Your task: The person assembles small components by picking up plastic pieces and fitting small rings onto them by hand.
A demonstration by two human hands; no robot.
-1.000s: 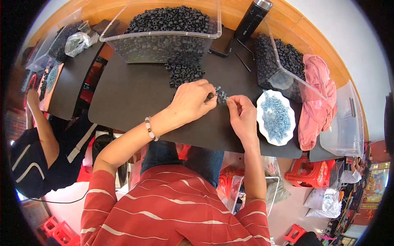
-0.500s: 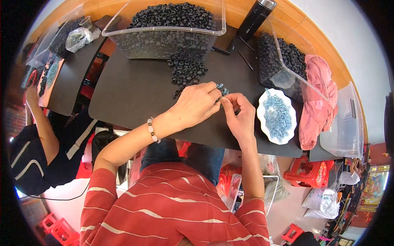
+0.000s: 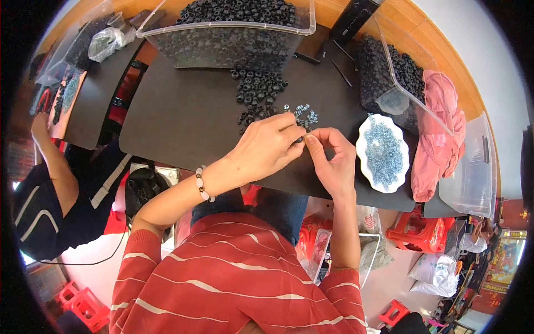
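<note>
My left hand [image 3: 266, 142], with a bracelet at its wrist, pinches a small black bead [image 3: 299, 140] between thumb and fingers. Thumb and forefinger of my right hand [image 3: 334, 156] are pressed together right beside that bead; what they hold is too small to make out. Just beyond the fingertips lie several small blue-silver ring-like pieces [image 3: 307, 114] on the dark table. A loose heap of black beads [image 3: 258, 92] spreads past my left hand. To the right of my right hand stands a white scalloped dish [image 3: 362, 158] filled with tiny blue pieces [image 3: 381, 153].
A clear bin [image 3: 222, 47] of black beads stands at the back, another clear bin [image 3: 397, 83] at the right. Near them are a black bottle [image 3: 356, 19], thin dark sticks [image 3: 342, 72] and pink cloth [image 3: 436, 139]. A person's arm [image 3: 58, 167] works at the left table.
The view has shifted slightly. My hands stay close together, with a black bead now showing at the left fingertips. More of the blue-silver pieces beyond them are visible.
</note>
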